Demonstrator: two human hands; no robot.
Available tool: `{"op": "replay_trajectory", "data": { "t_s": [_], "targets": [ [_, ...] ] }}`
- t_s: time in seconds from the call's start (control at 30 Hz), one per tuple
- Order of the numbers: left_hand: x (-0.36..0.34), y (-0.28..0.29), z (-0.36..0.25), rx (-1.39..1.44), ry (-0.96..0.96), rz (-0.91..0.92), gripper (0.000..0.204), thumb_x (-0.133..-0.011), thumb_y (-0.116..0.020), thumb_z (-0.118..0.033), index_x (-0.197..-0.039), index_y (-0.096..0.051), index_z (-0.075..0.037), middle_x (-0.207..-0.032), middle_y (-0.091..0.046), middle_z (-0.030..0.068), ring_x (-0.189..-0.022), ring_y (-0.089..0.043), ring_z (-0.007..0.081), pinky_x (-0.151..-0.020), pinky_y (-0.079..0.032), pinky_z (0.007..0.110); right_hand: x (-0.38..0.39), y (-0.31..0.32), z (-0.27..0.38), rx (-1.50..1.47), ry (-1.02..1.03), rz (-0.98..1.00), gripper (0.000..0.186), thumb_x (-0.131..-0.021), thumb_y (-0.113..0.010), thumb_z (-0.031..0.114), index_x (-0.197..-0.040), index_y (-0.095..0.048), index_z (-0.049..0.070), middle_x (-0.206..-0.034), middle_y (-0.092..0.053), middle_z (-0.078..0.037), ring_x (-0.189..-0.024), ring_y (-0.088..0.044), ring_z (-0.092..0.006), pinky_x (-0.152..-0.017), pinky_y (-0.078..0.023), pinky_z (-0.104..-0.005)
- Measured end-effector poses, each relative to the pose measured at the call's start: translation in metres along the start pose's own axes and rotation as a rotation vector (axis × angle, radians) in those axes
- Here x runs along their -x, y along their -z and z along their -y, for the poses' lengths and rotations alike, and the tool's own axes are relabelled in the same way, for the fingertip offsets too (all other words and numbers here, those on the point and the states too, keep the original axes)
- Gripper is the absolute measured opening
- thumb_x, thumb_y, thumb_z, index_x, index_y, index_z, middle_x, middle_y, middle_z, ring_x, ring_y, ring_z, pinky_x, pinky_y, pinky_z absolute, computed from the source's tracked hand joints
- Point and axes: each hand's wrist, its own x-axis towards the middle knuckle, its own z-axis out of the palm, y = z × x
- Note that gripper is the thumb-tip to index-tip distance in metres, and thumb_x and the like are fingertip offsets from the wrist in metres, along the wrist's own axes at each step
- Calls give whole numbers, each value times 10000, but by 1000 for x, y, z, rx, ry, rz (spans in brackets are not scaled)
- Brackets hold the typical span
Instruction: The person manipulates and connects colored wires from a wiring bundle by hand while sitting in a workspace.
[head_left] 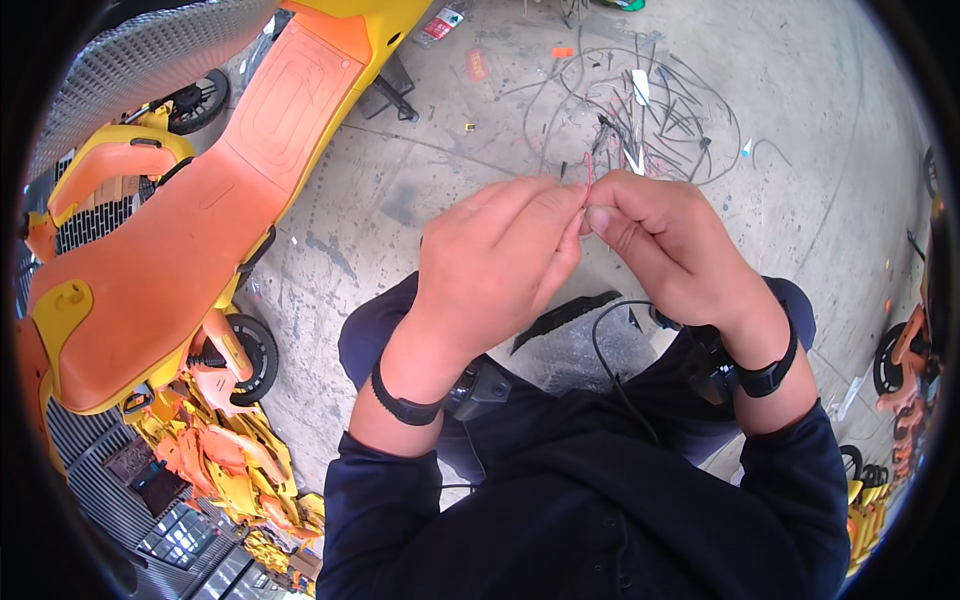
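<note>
A thin red wire [589, 177] sticks up between my two hands, held in front of me above the floor. My left hand [497, 255] is closed, its thumb and fingertips pinching near the wire's lower part. From the other side my right hand [680, 240] pinches the wire between thumb and bent forefinger, and the fingertips of both hands nearly touch. The wire's lower end is hidden by the fingers. Just beyond my hands, a loose tangle of black cables [700, 120] with some red strands lies on the concrete floor.
A large orange and yellow vehicle body [190, 230] stands at the left, with a black wheel [252, 358] below it. Orange and yellow panels [230, 460] are heaped at lower left. Clear plastic wrap [575, 350] lies between my legs, and a black cord [605, 345] runs over it.
</note>
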Motion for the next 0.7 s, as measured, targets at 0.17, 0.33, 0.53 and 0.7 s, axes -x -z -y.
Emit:
{"op": "replay_trajectory", "data": {
  "t_s": [0.17,0.33,0.53,0.7],
  "targets": [
    [-3,-2,-5,-26,3,-50,217,-688,-704,34,-893,-681,-35,-761,-670,80,-647,-645,227,-565,-512,299,0,0,2,54,-21,6,93,-942,-532,66,-901,-592,8,-650,-524,-55,-573,-452,-135,-537,-380,-273],
    [-4,-2,-6,-41,18,-72,191,-661,-707,24,-838,-668,-37,-736,-665,77,-628,-637,227,-554,-505,303,2,1,1,14,-78,22,92,-940,-540,71,-906,-593,4,-656,-526,-53,-581,-443,-114,-529,-374,-266],
    [-4,-6,-8,-104,109,-71,132,-661,-684,-1,-780,-664,-52,-718,-649,72,-637,-630,237,-578,-500,304,2,-7,-7,152,66,-73,77,-901,-566,43,-939,-610,-7,-740,-603,-111,-631,-566,-202,-581,-447,-284],
    [-3,-7,-8,-99,156,-72,115,-661,-677,-10,-764,-659,-56,-714,-642,74,-644,-627,242,-579,-495,304,2,-9,-3,343,155,-146,83,-858,-573,-1,-927,-616,-17,-799,-639,-156,-692,-631,-314,-606,-492,-319]
  ]
}}
